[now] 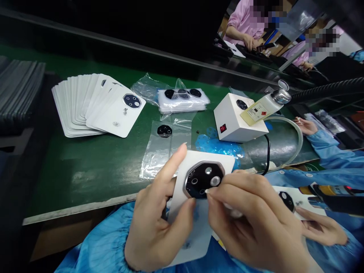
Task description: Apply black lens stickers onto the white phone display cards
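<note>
In the head view, the left hand [155, 223] stands partly open, with the thumb and fingers spread along the edges of a white card [204, 161]. The card is tilted up off the green mat [85, 170]. A black octagonal lens cover [203, 180] with a silver rim sits on the card. The right hand [253, 223] comes in from the side, curled, with its fingertips [209, 191] at the cover's lower edge. Whatever they pinch is too small or too hidden to tell; a white wad [234, 212] shows beneath the palm. Holding the card by its edges keeps the left fingers off the cover, and a light, steady touch suits such a small piece.

Beyond lie a fan of white cards [85, 106], 3 black covers on a bagged stack [182, 99], and 1 loose cover [165, 131] on clear plastic. To the right stand a white box [230, 121] with a red switch [223, 128] and a labelled bottle [263, 106]. Another person's hand [321, 231] lies beside a second card [295, 201]. The fingers hide part of the cover, and the frame cuts off the lower right.
</note>
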A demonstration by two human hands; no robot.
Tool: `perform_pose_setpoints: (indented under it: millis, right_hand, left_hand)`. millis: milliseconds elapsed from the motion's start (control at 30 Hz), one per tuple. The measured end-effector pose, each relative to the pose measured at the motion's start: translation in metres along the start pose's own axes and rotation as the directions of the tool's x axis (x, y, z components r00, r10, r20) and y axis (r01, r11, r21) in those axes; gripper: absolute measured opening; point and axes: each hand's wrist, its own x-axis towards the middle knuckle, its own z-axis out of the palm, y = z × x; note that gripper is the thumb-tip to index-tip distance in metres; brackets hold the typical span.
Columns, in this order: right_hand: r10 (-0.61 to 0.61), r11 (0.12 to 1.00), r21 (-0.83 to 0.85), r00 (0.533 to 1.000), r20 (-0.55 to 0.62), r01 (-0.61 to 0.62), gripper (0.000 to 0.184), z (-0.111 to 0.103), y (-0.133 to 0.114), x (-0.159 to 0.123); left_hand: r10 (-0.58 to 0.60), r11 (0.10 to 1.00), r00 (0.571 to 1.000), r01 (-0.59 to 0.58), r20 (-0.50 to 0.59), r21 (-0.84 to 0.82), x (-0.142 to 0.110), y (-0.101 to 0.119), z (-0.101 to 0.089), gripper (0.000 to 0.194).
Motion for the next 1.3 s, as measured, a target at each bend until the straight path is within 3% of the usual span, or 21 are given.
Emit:
perform_pose_setpoints:
  millis: [100, 267, 433, 600, 867, 1167, 1300]
  right_hand:
    - [0.046, 0.999, 0.012, 0.998, -0.035, -0.046, 0.008, 0.01, 0.0, -0.004]
    - [0.006, 0.999, 0.051, 0.999, -0.035, -0.004, 0.007, 0.013, 0.005, -0.004]
    - [-0.005, 0.999, 0.046, 1.0, 0.001, 0.005, 0.005, 0.015, 0.008, -0.004]
    - [0.003, 0.996, 0.085, 1.0, 0.01, -0.004, 0.005, 0.017, 0.009, -0.004]
    - [0.021, 0.994, 0.103, 1.0, 0.004, -0.022, 0.006, 0.018, 0.009, -0.004]
    - [0.07, 0.997, 0.046, 0.997, -0.034, -0.068, 0.009, 0.021, 0.006, -0.005]
    - [0.083, 0.995, 0.049, 0.996, -0.016, -0.082, 0.009, 0.021, 0.005, -0.004]
  left_hand:
    - [0.087, 0.99, 0.995, -0.08, -0.051, 0.117, -0.001, -0.003, 0.005, 0.062]
    - [0.205, 0.939, 0.976, -0.177, -0.069, 0.294, 0.0, -0.007, 0.01, 0.067]
    - [0.264, 0.926, 0.964, -0.24, -0.043, 0.292, 0.001, -0.009, 0.009, 0.07]
    - [0.28, 0.91, 0.956, -0.293, 0.086, 0.294, 0.004, -0.009, 0.003, 0.078]
    - [0.297, 0.9, 0.952, -0.305, 0.073, 0.312, 0.004, -0.009, 0.003, 0.074]
    - [0.422, 0.821, 0.904, -0.415, 0.071, 0.392, 0.007, -0.013, 0.005, 0.072]
    - [0.357, 0.87, 0.934, -0.332, -0.001, 0.363, 0.004, -0.014, 0.012, 0.072]
